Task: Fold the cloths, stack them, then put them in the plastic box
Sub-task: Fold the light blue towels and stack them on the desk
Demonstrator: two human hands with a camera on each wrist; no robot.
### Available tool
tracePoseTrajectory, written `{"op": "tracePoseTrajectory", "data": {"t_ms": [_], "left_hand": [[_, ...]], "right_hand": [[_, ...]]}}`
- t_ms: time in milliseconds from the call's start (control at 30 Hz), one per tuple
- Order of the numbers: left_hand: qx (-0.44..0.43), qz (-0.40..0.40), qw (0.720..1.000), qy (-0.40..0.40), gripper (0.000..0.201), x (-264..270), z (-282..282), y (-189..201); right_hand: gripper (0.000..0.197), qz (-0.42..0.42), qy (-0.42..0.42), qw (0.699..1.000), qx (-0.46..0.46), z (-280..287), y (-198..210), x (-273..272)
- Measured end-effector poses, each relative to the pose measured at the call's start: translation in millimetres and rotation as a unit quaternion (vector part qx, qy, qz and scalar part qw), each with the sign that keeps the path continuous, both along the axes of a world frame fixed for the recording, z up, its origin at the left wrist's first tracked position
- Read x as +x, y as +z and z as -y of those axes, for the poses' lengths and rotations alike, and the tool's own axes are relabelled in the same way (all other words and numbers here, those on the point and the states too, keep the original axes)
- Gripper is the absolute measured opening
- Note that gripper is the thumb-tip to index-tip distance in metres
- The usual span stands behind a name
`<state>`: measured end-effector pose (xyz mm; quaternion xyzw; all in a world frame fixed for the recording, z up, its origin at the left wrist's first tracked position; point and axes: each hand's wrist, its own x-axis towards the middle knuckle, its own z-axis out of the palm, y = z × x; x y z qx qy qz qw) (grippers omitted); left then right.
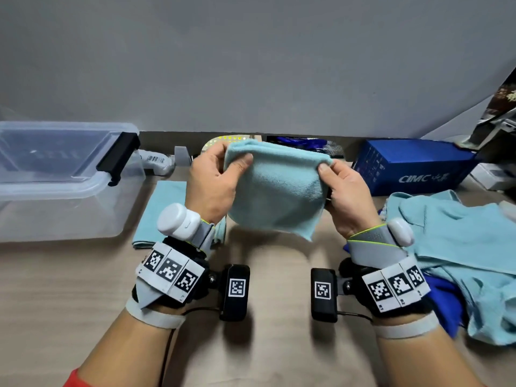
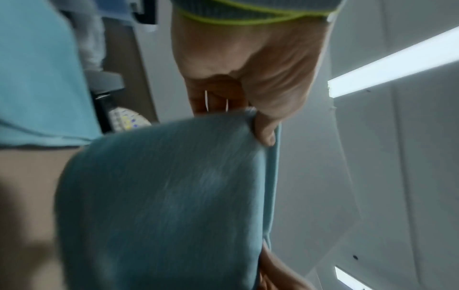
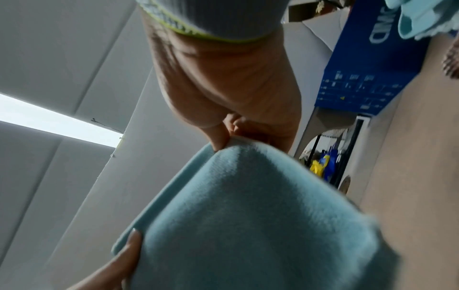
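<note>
My left hand (image 1: 212,180) pinches the top left corner of the light blue cloth (image 1: 275,188), thumb on the near face and fingers behind it. My right hand (image 1: 347,196) pinches the top right corner the same way; the right wrist view shows the thumb pressed on the doubled edge. Both hands are grasping, and the cloth hangs in the air between them, above the wooden table (image 1: 279,289), already doubled, with layered edges along the top.

I judge the step in hand to be finishing this fold and laying the cloth down. To do it well I would keep the top edge taut and level so the layers stay aligned, lower the hanging bottom edge to the table first, then lay the rest flat and smooth it before letting go. The bottom right corner droops lower than the left, so I would square it before pressing.

Just left of my left hand, 1 folded cloth (image 1: 156,208) lies flat on the table; that looks like the stack's base, so this one should land on it with edges matched. Further left stands the clear plastic box (image 1: 83,188), open. On the right, a loose pile of unfolded cloths (image 1: 460,247) waits near a blue carton (image 1: 413,166).
</note>
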<state>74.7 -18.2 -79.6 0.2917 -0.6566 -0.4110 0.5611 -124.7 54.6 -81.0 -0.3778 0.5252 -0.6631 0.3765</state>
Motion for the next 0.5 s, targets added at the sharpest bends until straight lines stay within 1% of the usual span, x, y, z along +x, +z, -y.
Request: {"op": "tracePoseTrajectory", "data": {"t_ms": [33,100,133,167,233,267,333,367,433,467,500], "left_hand": [[-0.017,-0.005,1.0,0.012,0.008,-1,-1,3],[-0.022,0.005,0.998,0.052,0.003,-2,2,-2],[-0.019,0.016,0.997,0.079,0.002,-2,3,-5],[-0.008,0.022,0.995,0.101,0.007,-2,6,-8],[0.028,0.003,0.993,0.116,0.018,0,9,-12],[0.046,-0.011,0.992,0.116,0.021,1,13,-14],[0.081,-0.033,0.991,0.098,0.025,3,17,-15],[0.104,-0.045,0.99,0.085,0.025,4,17,-15],[0.167,-0.09,0.981,0.044,0.021,5,16,-10],[0.221,-0.118,0.968,-0.01,0.024,6,15,-8],[0.281,-0.138,0.946,-0.079,0.031,7,14,-7]], "right_hand": [[0.022,0.004,-0.003,1.0,-0.01,1,0,3],[0.026,0.022,-0.002,0.999,-0.043,1,-1,8],[0.026,0.034,0.012,0.998,-0.056,1,0,10],[0.026,0.048,0.035,0.997,-0.057,0,-1,11],[0.029,0.047,0.089,0.995,-0.014,-4,-1,13],[0.03,0.025,0.117,0.993,0.022,-5,-3,14],[0.023,-0.007,0.154,0.986,0.071,-5,-6,15],[0.018,0.004,0.153,0.986,0.073,-5,-7,16],[0.017,0.049,0.131,0.989,0.052,-2,-6,17],[0.019,0.067,0.119,0.99,0.045,-1,-5,17],[0.019,0.082,0.106,0.99,0.04,1,-4,17]]}}
